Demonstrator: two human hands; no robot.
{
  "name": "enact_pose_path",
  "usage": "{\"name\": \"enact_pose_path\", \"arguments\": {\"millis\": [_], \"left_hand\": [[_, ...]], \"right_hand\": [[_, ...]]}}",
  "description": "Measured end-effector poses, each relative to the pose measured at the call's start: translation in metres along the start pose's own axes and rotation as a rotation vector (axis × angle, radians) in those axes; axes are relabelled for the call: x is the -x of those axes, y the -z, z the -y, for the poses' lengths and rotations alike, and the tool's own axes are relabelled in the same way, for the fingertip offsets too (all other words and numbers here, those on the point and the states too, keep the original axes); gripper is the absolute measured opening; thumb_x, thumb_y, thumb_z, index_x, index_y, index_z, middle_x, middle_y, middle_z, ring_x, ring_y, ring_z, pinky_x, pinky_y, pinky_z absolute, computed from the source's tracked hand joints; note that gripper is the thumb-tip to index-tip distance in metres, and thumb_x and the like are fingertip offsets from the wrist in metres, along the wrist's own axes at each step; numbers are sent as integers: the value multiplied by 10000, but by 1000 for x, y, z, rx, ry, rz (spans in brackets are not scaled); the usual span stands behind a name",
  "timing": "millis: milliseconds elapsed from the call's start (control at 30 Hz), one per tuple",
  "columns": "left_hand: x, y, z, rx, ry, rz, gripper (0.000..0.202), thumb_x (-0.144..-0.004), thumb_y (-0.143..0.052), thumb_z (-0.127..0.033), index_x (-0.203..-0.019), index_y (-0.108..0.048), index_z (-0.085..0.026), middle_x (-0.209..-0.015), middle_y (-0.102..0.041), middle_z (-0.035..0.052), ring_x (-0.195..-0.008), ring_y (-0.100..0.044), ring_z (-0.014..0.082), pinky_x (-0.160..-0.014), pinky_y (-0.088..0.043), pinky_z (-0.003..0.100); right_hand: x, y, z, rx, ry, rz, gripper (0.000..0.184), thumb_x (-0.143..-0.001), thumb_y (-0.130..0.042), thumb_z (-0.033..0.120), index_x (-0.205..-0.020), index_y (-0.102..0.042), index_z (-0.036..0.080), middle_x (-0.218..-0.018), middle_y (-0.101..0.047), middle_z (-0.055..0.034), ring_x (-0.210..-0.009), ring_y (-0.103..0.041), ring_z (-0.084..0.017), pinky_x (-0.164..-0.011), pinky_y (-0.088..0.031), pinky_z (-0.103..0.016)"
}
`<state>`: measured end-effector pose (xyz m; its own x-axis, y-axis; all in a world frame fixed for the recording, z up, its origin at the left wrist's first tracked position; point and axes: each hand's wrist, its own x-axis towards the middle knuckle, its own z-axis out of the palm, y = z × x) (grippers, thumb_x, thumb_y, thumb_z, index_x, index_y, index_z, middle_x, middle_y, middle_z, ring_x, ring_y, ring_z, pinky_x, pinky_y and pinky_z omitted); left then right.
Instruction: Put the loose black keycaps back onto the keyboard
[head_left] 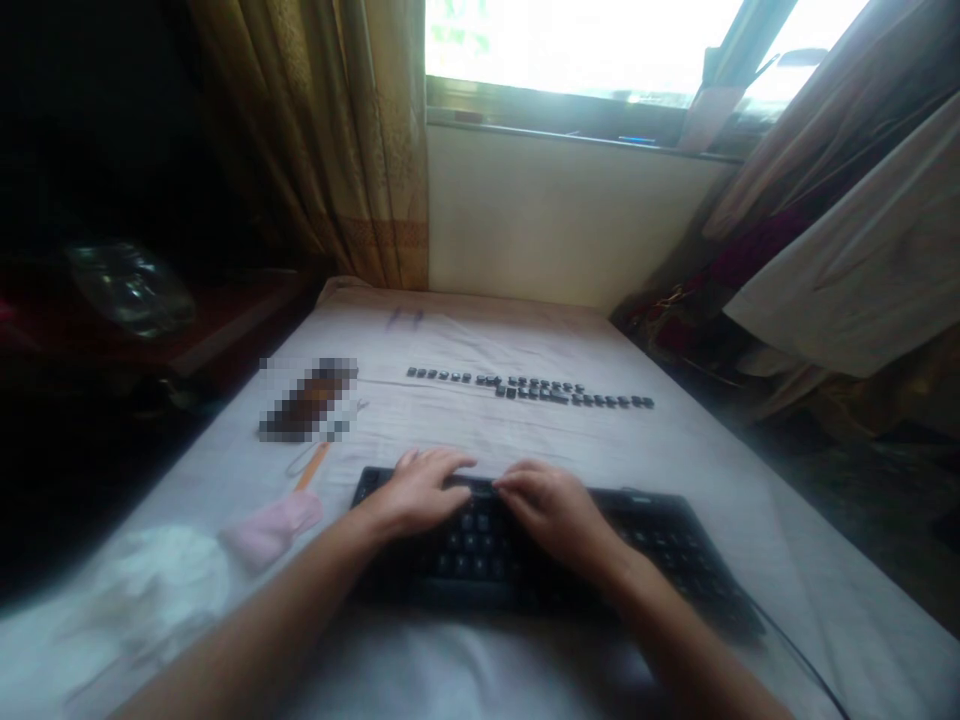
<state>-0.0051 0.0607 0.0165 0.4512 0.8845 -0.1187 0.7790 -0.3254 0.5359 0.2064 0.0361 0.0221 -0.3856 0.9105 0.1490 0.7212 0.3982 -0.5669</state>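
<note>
- A big white sheet (675, 470) covers the flat top where everything lies. It runs from the near edge up to the wall under the window.
- A tan curtain (352, 140) hangs down at the far left corner of the sheet.
- A black keyboard (675, 545) lies flat near the near edge, about in the middle. Its black wire (796, 652) runs off toward the near right corner.
- A white fluffy cloth (161, 580) sits at the near left corner.
- The left hand (420, 490) lies palm down on the left part of the keyboard. Its fingers are stretched out loose over the keys and hold nothing.
- The right hand (551, 510) lies palm down on the middle of the keyboard. Its fingers are bent, with the tips on the far row of keys, just beside the left fingertips. I cannot tell if they pinch a key.
- A pink cloth (274, 530) lies just left of the keyboard, beside the white cloth.
- A long row of loose black key caps (532, 390) lies past the keyboard, toward the far edge, well apart from the hands.
- A thin orange stick (311, 466) lies just past the pink cloth.
</note>
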Motion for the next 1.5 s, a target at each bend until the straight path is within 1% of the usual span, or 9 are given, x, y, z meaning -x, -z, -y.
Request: {"name": "enact_pose_path", "arguments": {"millis": [100, 300, 433, 633, 800, 933, 1067, 1300, 1500], "left_hand": [[2, 3, 4, 14, -31, -16, 430, -849, -503, -287, -1266, -603, -258, -1368, -595, 48, -1300, -498, 232, -1119, -342, 414], [5, 0, 3, 16, -50, -32, 409, -839, -551, -341, -1232, -616, -247, -1351, -603, 72, -1304, -487, 262, -1121, -320, 458], [5, 0, 2, 24, -58, -33, 400, -836, -557, -328, -1224, -616, -248, -1357, -595, 75, -1308, -483, 265, -1126, -315, 449], [7, -1, 4, 49, -78, -59, 305, -799, -577, -249, -1096, -648, -262, -1237, -660, 31, -1237, -533, 266, -1099, -343, 438], [8, -2, 3, 81, -79, -79, 236, -793, -582, -243, -1019, -647, -254, -1171, -684, 22, -1181, -565, 266, -1084, -353, 441], [8, 0, 3, 104, -86, -73, 173, -791, -583, -246, -950, -651, -245, -1147, -691, 25, -1171, -569, 267, -1083, -350, 443], [9, 2, 4, 133, -82, -80, 187, -790, -579, -264, -961, -650, -233, -1167, -679, 48, -1168, -569, 274, -1047, -392, 433], [14, 8, 4, 184, -112, -115, 168, -778, -614, -269, -939, -662, -258, -1205, -661, 29, -1199, -538, 261, -1059, -376, 414], [16, 6, -1, 224, -90, -167, 133, -814, -632, -300, -934, -681, -269, -990, -697, -1, -1009, -608, 231, -938, -425, 365]], "right_hand": [[4, -2, 5, 29, 4, 20, 220, -892, -569, 194, -1010, -754, 209, -989, -737, -63, -880, -686, -186, -805, -526, -297], [1, -8, 23, 103, -16, 84, 219, -874, -617, 223, -1044, -753, 246, -1038, -723, -55, -899, -677, -191, -824, -512, -298], [-5, -8, 33, 130, -102, 117, 177, -856, -629, 240, -963, -771, 238, -964, -735, -53, -849, -682, -195, -790, -506, -298], [-11, -9, 28, 0, -217, 92, 184, -821, -620, 166, -924, -760, 227, -916, -772, -35, -879, -702, -204, -816, -507, -301], [-9, -12, 17, -22, -124, 38, 204, -823, -599, 142, -925, -755, 224, -925, -749, -43, -855, -689, -188, -785, -511, -286], [-5, -9, 16, -29, -26, 91, 242, -835, -616, 172, -1026, -748, 240, -992, -718, -44, -874, -673, -174, -802, -509, -279], [-3, -12, 20, 26, -16, 121, 179, -818, -665, 192, -973, -748, 229, -1019, -701, -51, -882, -667, -187, -792, -505, -295], [-5, -18, 16, 32, -7, 19, 105, -852, -619, 167, -934, -683, 185, -930, -712, -63, -841, -669, -201, -752, -505, -301], [-5, -20, 11, -105, 3, -114, 91, -827, -632, 146, -892, -686, 181, -827, -733, -43, -771, -685, -190, -722, -510, -284]]}}
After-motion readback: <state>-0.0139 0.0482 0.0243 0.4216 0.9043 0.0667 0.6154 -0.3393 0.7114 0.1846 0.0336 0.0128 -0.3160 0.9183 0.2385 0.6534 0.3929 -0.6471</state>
